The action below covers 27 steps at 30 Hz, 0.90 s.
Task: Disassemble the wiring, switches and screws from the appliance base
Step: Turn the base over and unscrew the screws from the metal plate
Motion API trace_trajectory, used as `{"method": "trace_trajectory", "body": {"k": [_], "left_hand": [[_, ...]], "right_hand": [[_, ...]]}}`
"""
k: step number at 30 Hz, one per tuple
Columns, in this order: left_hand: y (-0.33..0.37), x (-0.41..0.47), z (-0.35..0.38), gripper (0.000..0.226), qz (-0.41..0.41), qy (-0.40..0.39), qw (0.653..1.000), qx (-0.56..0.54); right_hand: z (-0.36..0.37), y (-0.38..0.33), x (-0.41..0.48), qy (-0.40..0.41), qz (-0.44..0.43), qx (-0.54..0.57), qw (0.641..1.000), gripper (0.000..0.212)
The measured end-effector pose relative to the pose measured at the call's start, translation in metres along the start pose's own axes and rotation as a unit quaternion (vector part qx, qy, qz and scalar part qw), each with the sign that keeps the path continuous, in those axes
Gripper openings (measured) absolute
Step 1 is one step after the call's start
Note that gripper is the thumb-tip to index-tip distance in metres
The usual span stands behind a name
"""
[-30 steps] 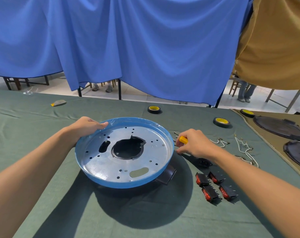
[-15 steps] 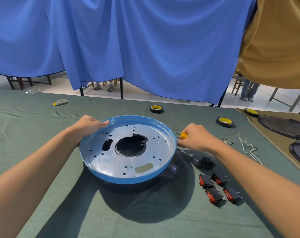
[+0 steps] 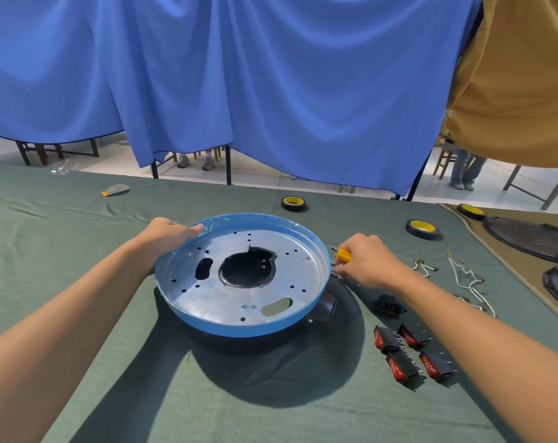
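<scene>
The round appliance base [image 3: 188,310], blue-rimmed with a silvery perforated plate and a dark central hole, sits on the green cloth in front of me. My left hand [image 3: 167,233] grips its far left rim. My right hand [image 3: 365,262] lies just past the right rim with its fingers curled round a yellow-handled screwdriver [image 3: 344,254]; small screws lie under it. Several black rocker switches with red buttons [image 3: 412,353] lie at the near right, beside a black socket part [image 3: 388,305]. White wires [image 3: 469,281] lie further right.
Three rolls of black tape with yellow cores [image 3: 294,203] [image 3: 423,228] [image 3: 471,211] lie at the back. Dark round lids [image 3: 530,238] rest on a brown mat at the right. A small scraper [image 3: 116,189] lies far left. Blue curtains hang behind the table.
The view shifted slightly; my right hand with the screwdriver stays beside the base's right rim, and my left hand keeps its grip on the rim.
</scene>
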<state>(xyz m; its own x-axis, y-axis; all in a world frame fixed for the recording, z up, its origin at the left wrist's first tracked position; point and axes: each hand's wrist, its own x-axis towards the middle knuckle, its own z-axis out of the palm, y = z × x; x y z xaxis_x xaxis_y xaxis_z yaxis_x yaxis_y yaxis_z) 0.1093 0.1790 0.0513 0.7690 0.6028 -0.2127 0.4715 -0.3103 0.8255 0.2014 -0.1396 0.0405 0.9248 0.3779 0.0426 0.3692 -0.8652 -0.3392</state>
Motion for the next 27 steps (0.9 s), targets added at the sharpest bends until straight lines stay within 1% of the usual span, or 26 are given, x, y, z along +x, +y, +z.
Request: {"method": "trace_trajectory", "body": {"k": [2,3,5,7,8,10,12,13,14,16,18,20,22,25,27], "left_hand": [[0.000,-0.001,-0.001,0.043,-0.004,0.000,1.000,-0.009],[0.000,-0.001,0.000,0.041,0.000,-0.002,1.000,-0.010],[0.002,0.000,0.000,0.038,0.019,-0.007,1.000,0.014],[0.005,0.000,0.001,0.039,0.053,0.007,0.992,0.112],[0.007,-0.001,0.001,0.041,0.075,0.030,0.979,0.185],[0.015,-0.010,0.005,0.037,0.131,0.099,0.932,0.323],[0.026,-0.027,0.014,0.035,0.204,0.135,0.889,0.388],[0.032,-0.037,0.021,0.036,0.244,0.132,0.875,0.396],[0.038,-0.047,0.029,0.038,0.280,0.116,0.865,0.401],[0.047,-0.063,0.046,0.049,0.325,0.038,0.847,0.418],[0.054,-0.072,0.061,0.064,0.319,-0.063,0.841,0.433],[0.059,-0.073,0.070,0.071,0.304,-0.135,0.837,0.434],[0.058,-0.071,0.073,0.069,0.305,-0.168,0.829,0.437],[0.054,-0.064,0.073,0.062,0.320,-0.172,0.815,0.452],[0.053,-0.061,0.072,0.063,0.327,-0.168,0.815,0.447]], "right_hand": [[-0.008,-0.002,0.001,0.034,0.023,0.064,0.997,0.029],[-0.012,-0.005,0.000,0.043,0.034,0.113,0.992,0.036],[-0.022,-0.012,-0.005,0.017,0.057,0.221,0.973,0.038],[-0.029,-0.020,-0.011,-0.043,0.068,0.253,0.964,0.040],[-0.030,-0.023,-0.015,-0.070,0.066,0.250,0.963,0.037],[-0.027,-0.031,-0.019,-0.090,0.058,0.252,0.962,0.029],[-0.021,-0.040,-0.020,-0.063,0.066,0.261,0.961,0.030],[-0.018,-0.045,-0.020,-0.039,0.074,0.250,0.965,0.029],[-0.015,-0.049,-0.020,-0.019,0.083,0.236,0.968,0.027],[-0.011,-0.054,-0.019,0.001,0.096,0.219,0.971,0.021],[-0.008,-0.059,-0.020,0.009,0.104,0.231,0.967,0.015],[-0.003,-0.063,-0.021,0.015,0.107,0.254,0.961,0.011],[0.001,-0.066,-0.022,0.008,0.107,0.280,0.954,0.012],[-0.009,-0.063,-0.023,-0.020,0.095,0.333,0.938,0.027],[-0.026,-0.060,-0.020,0.006,0.086,0.368,0.926,0.030]]}}
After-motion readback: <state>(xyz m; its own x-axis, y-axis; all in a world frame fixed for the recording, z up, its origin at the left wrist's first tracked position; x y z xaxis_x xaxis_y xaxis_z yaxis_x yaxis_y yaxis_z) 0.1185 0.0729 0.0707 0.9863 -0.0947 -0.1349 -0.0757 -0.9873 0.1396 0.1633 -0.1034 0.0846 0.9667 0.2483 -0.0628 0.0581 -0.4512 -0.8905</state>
